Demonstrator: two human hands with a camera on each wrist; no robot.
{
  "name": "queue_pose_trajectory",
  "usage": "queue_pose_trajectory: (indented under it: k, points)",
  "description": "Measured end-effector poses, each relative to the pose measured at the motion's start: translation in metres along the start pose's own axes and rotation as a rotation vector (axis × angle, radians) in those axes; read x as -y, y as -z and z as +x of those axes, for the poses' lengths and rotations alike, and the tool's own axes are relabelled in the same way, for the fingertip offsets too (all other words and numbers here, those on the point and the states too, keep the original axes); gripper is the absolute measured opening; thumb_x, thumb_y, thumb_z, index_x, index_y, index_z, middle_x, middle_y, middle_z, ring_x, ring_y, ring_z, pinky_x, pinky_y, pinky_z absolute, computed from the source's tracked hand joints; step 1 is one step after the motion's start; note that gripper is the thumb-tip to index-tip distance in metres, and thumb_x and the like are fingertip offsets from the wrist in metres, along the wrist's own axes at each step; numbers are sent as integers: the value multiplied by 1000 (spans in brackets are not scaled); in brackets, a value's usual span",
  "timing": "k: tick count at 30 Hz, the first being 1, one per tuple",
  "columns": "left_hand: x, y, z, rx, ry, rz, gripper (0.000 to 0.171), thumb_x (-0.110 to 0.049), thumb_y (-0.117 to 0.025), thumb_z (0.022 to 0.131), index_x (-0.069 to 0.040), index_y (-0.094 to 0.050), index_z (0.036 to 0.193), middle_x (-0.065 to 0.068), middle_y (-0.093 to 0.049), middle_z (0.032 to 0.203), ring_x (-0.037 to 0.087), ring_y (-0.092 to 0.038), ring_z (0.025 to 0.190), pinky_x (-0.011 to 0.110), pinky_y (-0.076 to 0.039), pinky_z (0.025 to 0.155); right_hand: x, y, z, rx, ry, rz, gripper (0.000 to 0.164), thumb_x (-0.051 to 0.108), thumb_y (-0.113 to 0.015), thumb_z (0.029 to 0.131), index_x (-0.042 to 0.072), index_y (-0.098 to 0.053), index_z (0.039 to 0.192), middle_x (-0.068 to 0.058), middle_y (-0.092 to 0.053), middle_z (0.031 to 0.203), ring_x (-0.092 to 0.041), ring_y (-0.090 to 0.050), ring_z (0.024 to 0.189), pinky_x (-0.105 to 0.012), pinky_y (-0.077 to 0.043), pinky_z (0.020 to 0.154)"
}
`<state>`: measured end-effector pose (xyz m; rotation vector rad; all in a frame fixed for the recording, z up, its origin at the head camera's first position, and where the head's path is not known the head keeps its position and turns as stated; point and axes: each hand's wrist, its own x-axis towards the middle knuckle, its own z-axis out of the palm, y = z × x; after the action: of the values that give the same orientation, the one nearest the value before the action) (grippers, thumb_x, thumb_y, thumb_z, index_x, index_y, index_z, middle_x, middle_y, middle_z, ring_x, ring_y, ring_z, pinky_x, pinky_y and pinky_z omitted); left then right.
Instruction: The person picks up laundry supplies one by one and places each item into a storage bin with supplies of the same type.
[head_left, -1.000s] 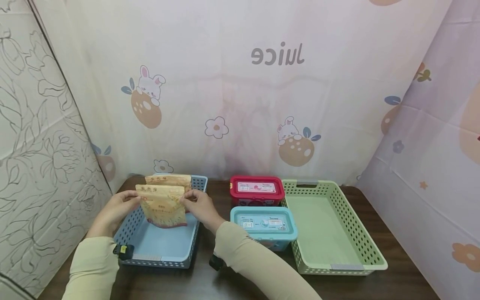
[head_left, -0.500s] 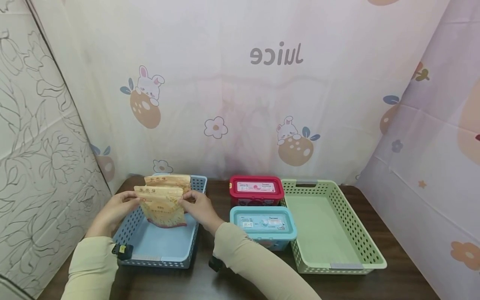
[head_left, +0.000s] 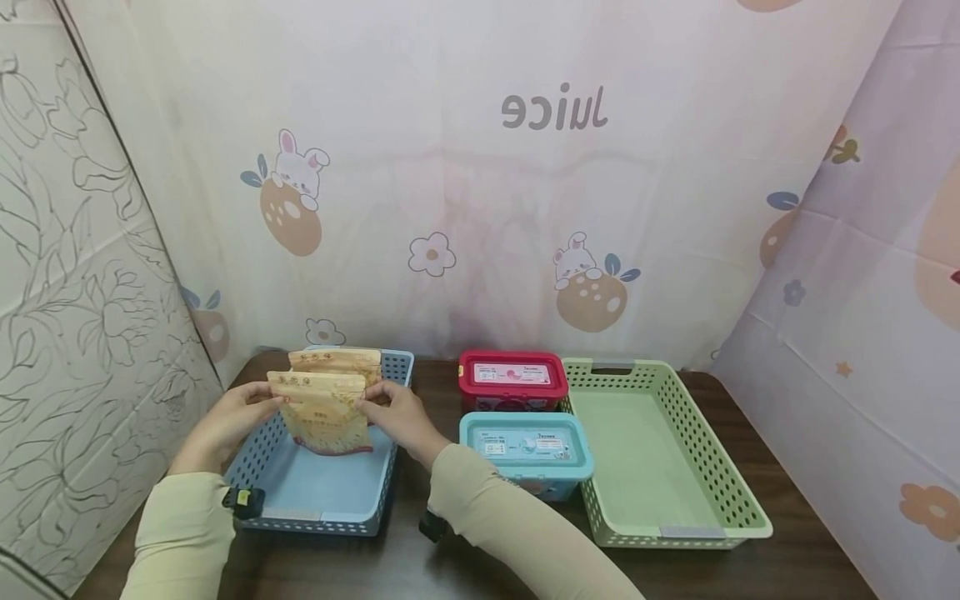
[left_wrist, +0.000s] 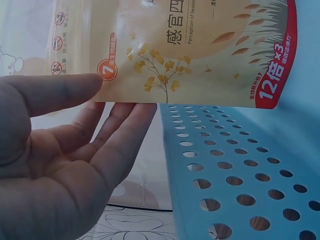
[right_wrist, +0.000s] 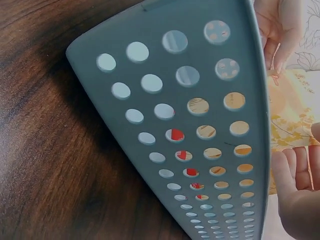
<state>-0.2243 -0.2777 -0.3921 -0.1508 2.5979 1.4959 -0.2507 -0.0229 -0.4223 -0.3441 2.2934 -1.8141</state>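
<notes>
Both hands hold a yellow pouch [head_left: 326, 417] with a red lower edge upright inside the blue basket [head_left: 315, 492]. My left hand [head_left: 225, 425] pinches its upper left edge between thumb and fingers; the left wrist view shows the printed front of the pouch [left_wrist: 200, 55] close up. My right hand [head_left: 405, 421] pinches the opposite edge at the same height. Behind it a second similar pouch [head_left: 337, 358] stands at the back of the basket, mostly hidden. In the right wrist view the perforated basket wall [right_wrist: 195, 120] hides part of the front pouch [right_wrist: 292, 100].
A red lidded box [head_left: 513, 375] and a light-blue lidded box [head_left: 525, 450] stand between the two baskets. The green basket [head_left: 645, 458] lies to the right. All stand on a dark wooden table [head_left: 405, 567], with patterned curtains [head_left: 487, 200] behind and beside.
The front pouch's top edge shifts very slightly to the left between one second ago and half a second ago. Both hands keep their grip, and the boxes and baskets stay put.
</notes>
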Motion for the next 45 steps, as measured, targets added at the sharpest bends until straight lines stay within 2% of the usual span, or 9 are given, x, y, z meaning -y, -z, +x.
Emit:
queue_pose_trajectory:
  k: [7, 10, 15, 21, 26, 33, 45]
  points:
    - [-2, 1, 0, 14, -26, 32, 65, -26, -50, 106, 17, -25, 147, 40, -32, 146, 56, -32, 134, 68, -32, 107, 2, 3, -2, 14, 39, 20, 19, 26, -71, 95, 9, -67, 105, 2, -64, 95, -28, -66, 94, -30, -54, 75]
    - [-1, 2, 0, 20, -24, 35, 67, -29, -50, 106, 17, -24, 147, 40, -31, 147, 56, -32, 135, 68, -32, 107, 2, 4, -3, 17, 42, 14, 20, 26, -71, 95, 10, -67, 106, 3, -64, 95, -26, -66, 93, -30, -53, 73]
    - [0, 2, -1, 22, 0, 30, 71, -33, -50, 106, 16, -22, 149, 39, -30, 148, 56, -30, 136, 68, -30, 107, 4, 5, -4, 16, 15, 27, 19, 26, -72, 94, 11, -68, 106, 2, -65, 95, -23, -66, 92, -36, -55, 79]
    - [1, 2, -4, 12, -10, 17, 73, -34, -52, 105, 15, -21, 150, 39, -28, 149, 57, -28, 137, 69, -28, 108, 7, 5, -4, 17, 4, 33, 22, 25, -72, 94, 10, -67, 110, 2, -65, 97, -18, -66, 90, -35, -55, 80]
    - [1, 3, -5, 14, -21, 8, 75, -35, -53, 105, 15, -20, 150, 39, -27, 149, 57, -27, 137, 71, -28, 107, 8, 7, -5, 31, 7, 48, 24, 24, -72, 94, 9, -67, 112, 2, -66, 97, -25, -67, 96, -44, -56, 86]
    - [-1, 3, -6, 14, -6, 10, 84, -42, -56, 102, 14, -17, 151, 39, -25, 150, 57, -25, 138, 72, -27, 107, 10, 9, -5, 43, 11, 31, 27, 24, -73, 94, 9, -67, 116, 3, -66, 101, -11, -64, 91, -31, -56, 81]
    - [-5, 2, -9, 4, -19, 0, 89, -43, -58, 101, 14, -13, 152, 39, -24, 151, 57, -24, 138, 71, -26, 108, 10, 11, -6, 54, 10, 79, 30, 23, -74, 93, 8, -66, 118, 2, -67, 103, -13, -65, 93, -40, -56, 89]
